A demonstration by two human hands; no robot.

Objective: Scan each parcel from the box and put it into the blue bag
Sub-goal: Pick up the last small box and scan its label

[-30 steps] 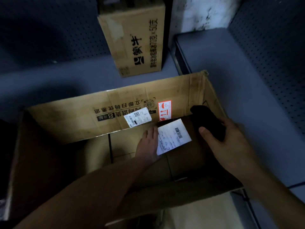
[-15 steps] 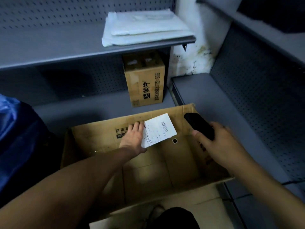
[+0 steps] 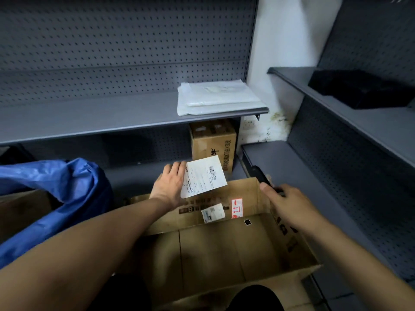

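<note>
My left hand (image 3: 169, 184) holds a flat parcel (image 3: 204, 176) by its left edge, its white label and barcode facing me, above the far rim of the open cardboard box (image 3: 224, 248). My right hand (image 3: 285, 203) grips a black scanner (image 3: 260, 175) just right of the parcel, over the box's right far corner. The box's floor shows bare cardboard. The blue bag (image 3: 56, 198) sits at the left, its mouth open.
Grey pegboard shelves surround the spot. A white plastic packet (image 3: 217, 98) lies on the upper shelf, a small printed carton (image 3: 213, 142) stands beneath it, and a black case (image 3: 361, 88) rests on the right shelf.
My left hand has lifted the parcel out of the box to above its far rim. My right hand with the scanner rose alongside it. The view tilted upward, bringing the shelves and blue bag into sight.
</note>
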